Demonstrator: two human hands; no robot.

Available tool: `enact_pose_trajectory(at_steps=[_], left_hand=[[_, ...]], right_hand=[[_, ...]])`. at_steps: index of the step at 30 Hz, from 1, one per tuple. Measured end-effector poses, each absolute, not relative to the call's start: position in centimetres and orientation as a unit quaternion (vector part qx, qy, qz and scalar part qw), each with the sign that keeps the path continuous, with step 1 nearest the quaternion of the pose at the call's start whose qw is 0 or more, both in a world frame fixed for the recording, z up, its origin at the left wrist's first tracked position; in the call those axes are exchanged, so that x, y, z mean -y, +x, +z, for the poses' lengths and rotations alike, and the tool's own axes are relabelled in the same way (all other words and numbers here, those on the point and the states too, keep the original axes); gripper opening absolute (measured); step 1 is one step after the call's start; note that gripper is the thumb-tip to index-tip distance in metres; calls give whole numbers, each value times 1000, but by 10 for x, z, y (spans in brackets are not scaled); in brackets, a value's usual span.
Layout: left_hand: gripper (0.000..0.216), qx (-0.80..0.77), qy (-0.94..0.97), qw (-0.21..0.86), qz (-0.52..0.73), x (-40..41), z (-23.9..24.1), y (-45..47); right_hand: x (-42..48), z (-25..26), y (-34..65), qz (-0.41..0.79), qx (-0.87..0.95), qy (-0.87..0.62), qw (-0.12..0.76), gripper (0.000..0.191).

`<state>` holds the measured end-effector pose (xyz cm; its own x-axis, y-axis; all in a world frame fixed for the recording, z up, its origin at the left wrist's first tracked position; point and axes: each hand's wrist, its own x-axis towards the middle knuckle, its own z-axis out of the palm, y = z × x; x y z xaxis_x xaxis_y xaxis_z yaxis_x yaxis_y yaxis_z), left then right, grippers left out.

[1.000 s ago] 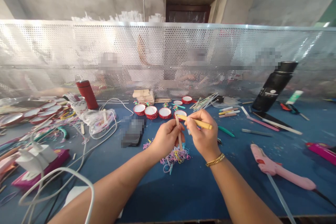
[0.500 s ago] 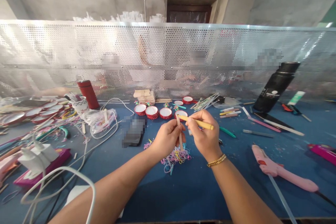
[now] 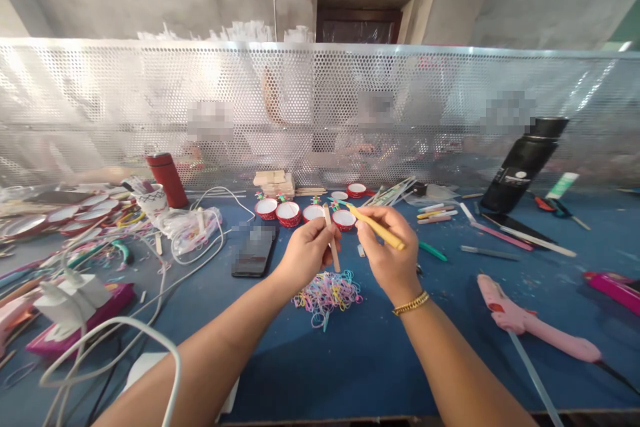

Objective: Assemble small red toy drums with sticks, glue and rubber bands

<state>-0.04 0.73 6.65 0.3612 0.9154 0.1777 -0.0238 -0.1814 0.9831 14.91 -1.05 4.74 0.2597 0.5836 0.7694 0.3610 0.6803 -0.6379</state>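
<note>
My left hand (image 3: 303, 253) pinches a pale pink craft stick (image 3: 331, 240) and holds it nearly upright above the blue table. My right hand (image 3: 389, 247), with a gold bracelet on the wrist, grips a yellow craft stick (image 3: 375, 227) that slants up to the left, its tip close to the pink stick. Both hands hover just over a heap of small coloured rubber bands (image 3: 327, 293). A row of red-rimmed round cups (image 3: 289, 213) stands just beyond the hands.
A pink glue gun (image 3: 530, 323) lies to the right, a phone (image 3: 253, 250) to the left. White cables and a charger (image 3: 70, 297) crowd the left side. A red flask (image 3: 167, 179), a black bottle (image 3: 523, 163), loose sticks and a perforated metal screen (image 3: 320, 107) stand behind.
Both hands have risen slightly and parted; the left hand shifted left with the pink stick, uncovering the rubber band heap. The yellow stick now tilts more steeply.
</note>
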Motion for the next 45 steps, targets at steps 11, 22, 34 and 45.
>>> enact_pose_trajectory(at_steps=[11, 22, 34, 45], left_hand=[[27, -340, 638, 558, 407, -5, 56, 7], [24, -329, 651, 551, 405, -6, 52, 8], [23, -329, 648, 555, 405, -3, 55, 8], [26, -330, 649, 555, 403, -4, 54, 7]], right_hand=[[11, 48, 148, 78, 584, -406, 698, 13], [11, 47, 149, 51, 584, -427, 688, 20], [12, 49, 148, 58, 588, -424, 686, 20], [12, 49, 149, 67, 593, -424, 681, 20]])
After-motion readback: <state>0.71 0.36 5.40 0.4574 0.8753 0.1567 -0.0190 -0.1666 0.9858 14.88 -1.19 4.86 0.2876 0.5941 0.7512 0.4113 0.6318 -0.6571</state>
